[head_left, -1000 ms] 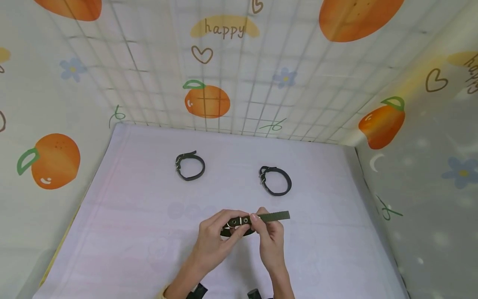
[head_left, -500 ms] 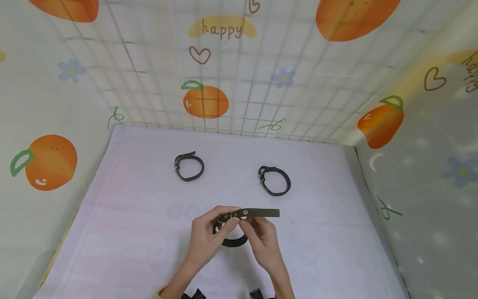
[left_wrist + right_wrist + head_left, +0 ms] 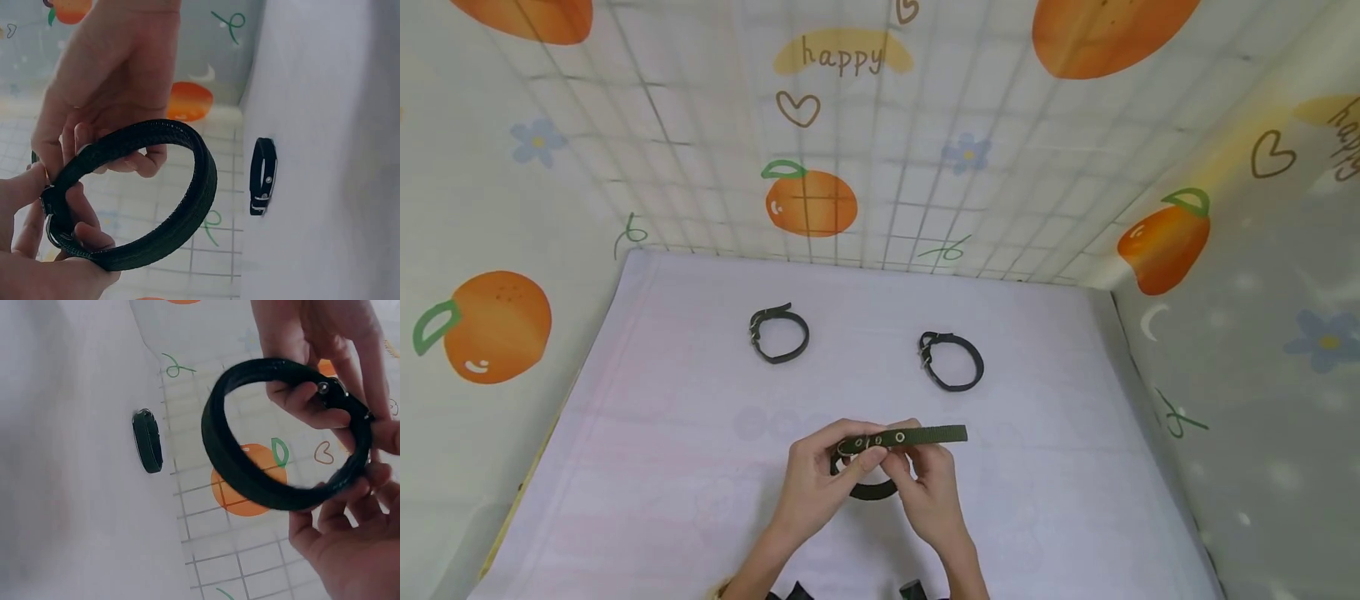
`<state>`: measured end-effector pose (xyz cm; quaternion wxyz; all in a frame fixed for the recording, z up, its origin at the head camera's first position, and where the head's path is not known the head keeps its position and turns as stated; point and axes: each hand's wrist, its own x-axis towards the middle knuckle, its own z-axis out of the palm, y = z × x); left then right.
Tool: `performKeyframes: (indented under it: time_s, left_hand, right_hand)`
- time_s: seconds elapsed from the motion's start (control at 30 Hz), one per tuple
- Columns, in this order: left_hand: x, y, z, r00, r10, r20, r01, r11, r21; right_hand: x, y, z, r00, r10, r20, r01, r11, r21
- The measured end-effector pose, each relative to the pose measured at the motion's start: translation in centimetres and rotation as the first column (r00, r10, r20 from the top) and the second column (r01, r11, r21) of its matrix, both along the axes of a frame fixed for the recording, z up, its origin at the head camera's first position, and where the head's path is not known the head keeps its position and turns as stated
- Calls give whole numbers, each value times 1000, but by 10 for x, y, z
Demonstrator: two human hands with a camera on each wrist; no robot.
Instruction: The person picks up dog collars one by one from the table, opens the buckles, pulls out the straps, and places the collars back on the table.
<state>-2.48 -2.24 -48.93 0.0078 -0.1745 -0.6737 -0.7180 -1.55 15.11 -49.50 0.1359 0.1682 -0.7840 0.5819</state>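
A dark green dog collar [image 3: 936, 434], buckled into a loop, is held above the table by both hands. My left hand [image 3: 818, 477] pinches it at the buckle end, thumb in front. My right hand [image 3: 931, 492] grips the strap just right of the buckle, its thumb close to the left one. The strap's free tail, with metal eyelets, points right past the right fingers. In the left wrist view the collar's round loop [image 3: 203, 194] hangs between the hands, a metal ring by the left fingers. The right wrist view shows the same loop [image 3: 219, 437] from the other side.
Two similar buckled collars lie farther back on the white-covered table [image 3: 662, 400]: one collar [image 3: 805, 333] at left, another collar [image 3: 979, 362] at right. Behind and beside the table rise fruit-printed curtains [image 3: 700, 150], with a wire grid showing at the back.
The collar has turned so its loop shows below the hands, and its tail has shifted a little left. Both hands keep hold, their thumbs now close together. The other collars stay put.
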Motion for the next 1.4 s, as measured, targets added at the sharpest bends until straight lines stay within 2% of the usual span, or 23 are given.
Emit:
performKeyframes:
  time_s: [0.1, 0.2, 0.3, 0.43, 0.57, 0.73, 0.97, 1.03, 1.13, 1.23, 1.4]
  left_hand:
    - [1, 2, 0, 999, 17, -27, -17, 1000, -1]
    - [2, 3, 0, 995, 46, -85, -49, 998, -41]
    - [3, 4, 0, 982, 77, -171, -93, 992, -86]
    - [3, 5, 0, 970, 96, -224, -123, 987, -106]
    - [2, 3, -1, 975, 85, -204, -111, 987, -116]
    - [0, -2, -3, 981, 41, -188, -75, 981, -179]
    - [-2, -9, -7, 998, 12, -56, -26, 965, -260]
    - [-2, -10, -9, 1000, -6, -18, 1, 970, -245]
    - [-2, -11, -11, 999, -33, 30, 38, 981, -192]
    - [-1, -12, -11, 996, -57, 72, 65, 990, -127]
    - [-2, -12, -11, 989, -69, 133, 82, 993, -90]
  right_hand:
    - [1, -3, 2, 999, -24, 27, 24, 1000, -10]
    - [1, -6, 5, 994, -32, 109, 37, 998, -50]
    - [2, -7, 6, 977, -14, 214, 35, 995, -92]
    - [3, -4, 7, 960, 4, 279, 3, 1000, -22]
    - [3, -2, 8, 959, 25, 284, -30, 999, 14]
    - [2, -3, 11, 962, 16, 273, 3, 998, -68]
    - [2, -2, 13, 967, 40, 252, -2, 989, -151]
    - [3, -2, 13, 967, 38, 253, 0, 989, -148]
    - [2, -1, 12, 961, 56, 271, -2, 980, -197]
    - [2, -1, 13, 953, 90, 289, -5, 958, -285]
    - [3, -2, 14, 950, 106, 295, 14, 926, -378]
